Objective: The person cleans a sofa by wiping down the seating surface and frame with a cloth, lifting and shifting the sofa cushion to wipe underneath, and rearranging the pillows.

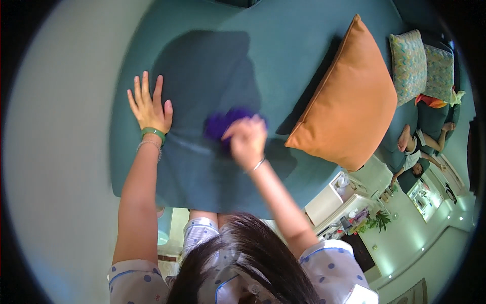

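My left hand (152,106) lies palm down with its fingers spread on the teal sofa seat (292,41), near its left edge. It wears a green bangle and a beaded bracelet. Right of it, my right hand (246,138) holds a fluffy purple cloth (218,126) against the seat; both are blurred. A silver bracelet circles that wrist. My shadow falls across the seat around both hands. An orange cushion (349,98) stands on the sofa to the right of my right hand.
A pale wall (64,125) runs along the left. Patterned cushions (408,66) and a person (414,152) lying on the sofa appear at the far right. Below them are a white cabinet with an open drawer (322,201), small items and a green plant (374,222).
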`<state>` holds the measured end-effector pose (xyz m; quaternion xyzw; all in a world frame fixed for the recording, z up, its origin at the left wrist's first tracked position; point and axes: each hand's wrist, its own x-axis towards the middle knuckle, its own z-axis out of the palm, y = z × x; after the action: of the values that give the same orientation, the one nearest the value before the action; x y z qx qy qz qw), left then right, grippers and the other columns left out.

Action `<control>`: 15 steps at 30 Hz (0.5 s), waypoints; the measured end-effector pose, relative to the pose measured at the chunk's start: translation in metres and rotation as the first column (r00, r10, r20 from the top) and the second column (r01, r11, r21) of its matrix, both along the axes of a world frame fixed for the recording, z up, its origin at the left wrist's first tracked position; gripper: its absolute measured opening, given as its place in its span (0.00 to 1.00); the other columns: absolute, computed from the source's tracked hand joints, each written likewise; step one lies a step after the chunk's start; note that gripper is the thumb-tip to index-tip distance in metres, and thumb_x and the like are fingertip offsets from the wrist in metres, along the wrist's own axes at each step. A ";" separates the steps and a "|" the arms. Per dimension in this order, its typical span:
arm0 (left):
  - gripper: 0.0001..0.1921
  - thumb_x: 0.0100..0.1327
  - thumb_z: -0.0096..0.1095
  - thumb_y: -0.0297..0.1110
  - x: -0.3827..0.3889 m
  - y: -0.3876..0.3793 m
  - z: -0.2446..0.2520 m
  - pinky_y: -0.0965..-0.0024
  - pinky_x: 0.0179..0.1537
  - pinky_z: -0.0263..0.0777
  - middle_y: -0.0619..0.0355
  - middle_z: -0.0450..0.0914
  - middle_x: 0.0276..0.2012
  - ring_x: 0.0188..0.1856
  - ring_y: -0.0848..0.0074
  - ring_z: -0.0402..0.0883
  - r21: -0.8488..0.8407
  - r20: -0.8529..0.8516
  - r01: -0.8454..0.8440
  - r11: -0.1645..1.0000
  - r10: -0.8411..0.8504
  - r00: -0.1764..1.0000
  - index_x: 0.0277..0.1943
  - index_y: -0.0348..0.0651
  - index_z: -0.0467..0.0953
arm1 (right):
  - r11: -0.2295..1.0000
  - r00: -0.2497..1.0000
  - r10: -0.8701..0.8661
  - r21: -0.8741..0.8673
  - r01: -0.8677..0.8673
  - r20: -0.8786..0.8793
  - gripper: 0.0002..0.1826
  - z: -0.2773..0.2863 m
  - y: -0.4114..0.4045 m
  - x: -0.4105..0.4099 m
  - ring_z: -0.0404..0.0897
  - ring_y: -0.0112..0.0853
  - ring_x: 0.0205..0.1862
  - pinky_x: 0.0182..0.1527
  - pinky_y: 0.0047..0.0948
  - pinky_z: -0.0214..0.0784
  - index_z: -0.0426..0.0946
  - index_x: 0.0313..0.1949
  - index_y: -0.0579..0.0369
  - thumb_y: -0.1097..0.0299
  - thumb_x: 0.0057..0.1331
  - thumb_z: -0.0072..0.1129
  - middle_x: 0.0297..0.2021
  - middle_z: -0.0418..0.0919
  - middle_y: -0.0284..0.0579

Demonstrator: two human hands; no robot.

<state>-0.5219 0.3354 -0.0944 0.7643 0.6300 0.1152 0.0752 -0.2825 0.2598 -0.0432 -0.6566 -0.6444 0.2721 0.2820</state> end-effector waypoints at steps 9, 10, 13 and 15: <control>0.30 0.61 0.46 0.42 -0.008 -0.002 -0.001 0.44 0.70 0.36 0.52 0.51 0.72 0.73 0.55 0.47 0.043 0.004 0.002 0.999 -0.003 1.000 0.68 0.53 0.61 | 0.920 0.825 -0.390 -0.210 0.332 -0.408 0.15 0.025 0.052 0.006 0.80 0.30 0.36 0.44 0.27 0.71 0.80 0.34 0.65 0.80 0.54 0.41 0.32 0.83 0.46; 0.30 0.61 0.46 0.42 -0.011 -0.003 -0.001 0.44 0.70 0.36 0.52 0.51 0.72 0.73 0.55 0.47 0.042 -0.001 0.000 0.999 0.000 1.000 0.68 0.53 0.61 | 0.899 0.820 -0.438 -0.167 0.406 -0.368 0.15 0.028 0.082 0.017 0.81 0.33 0.40 0.48 0.30 0.71 0.79 0.37 0.64 0.80 0.56 0.41 0.36 0.83 0.49; 0.30 0.61 0.46 0.42 -0.005 -0.002 -0.001 0.44 0.70 0.35 0.52 0.50 0.72 0.73 0.55 0.47 0.037 0.025 0.006 0.999 -0.007 1.000 0.68 0.54 0.61 | 0.889 0.911 -0.412 0.216 0.402 -0.001 0.15 0.020 0.169 0.067 0.77 0.45 0.45 0.47 0.41 0.70 0.80 0.43 0.53 0.69 0.57 0.53 0.39 0.80 0.48; 0.29 0.63 0.42 0.43 0.018 0.005 -0.003 0.45 0.70 0.35 0.51 0.52 0.72 0.74 0.55 0.47 0.054 0.044 0.026 0.998 -0.028 0.999 0.68 0.48 0.62 | 0.916 0.675 -0.372 0.371 0.155 0.637 0.18 -0.020 0.206 0.124 0.78 0.42 0.44 0.49 0.33 0.70 0.80 0.48 0.45 0.64 0.58 0.55 0.44 0.79 0.48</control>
<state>-0.5037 0.3407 -0.0973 0.7716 0.6146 0.1479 0.0702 -0.1583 0.4659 -0.0634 -0.7488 -0.6319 -0.1353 0.1472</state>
